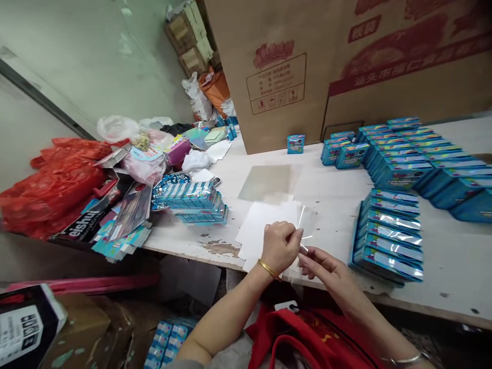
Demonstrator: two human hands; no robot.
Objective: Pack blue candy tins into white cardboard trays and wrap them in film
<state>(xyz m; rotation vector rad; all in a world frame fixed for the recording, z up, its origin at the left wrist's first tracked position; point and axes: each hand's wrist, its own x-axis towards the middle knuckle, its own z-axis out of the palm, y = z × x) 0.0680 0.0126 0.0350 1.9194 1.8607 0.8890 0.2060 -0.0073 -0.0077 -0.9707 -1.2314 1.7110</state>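
Above the white paper sheets [265, 233] on the table [442, 266]: left hand [280, 247] has its grip clamped on clear plastic film [306, 225], right hand [326, 271] just below, grip unclear. Risk: slick film slipping from the pinch, or static clinging it to paper.

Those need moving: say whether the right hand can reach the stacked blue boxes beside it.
Probably yes. The stacked blue boxes sit on the white bench just beyond the right hand, with only bare board between. It is at the clear film now, so would likely let go first.
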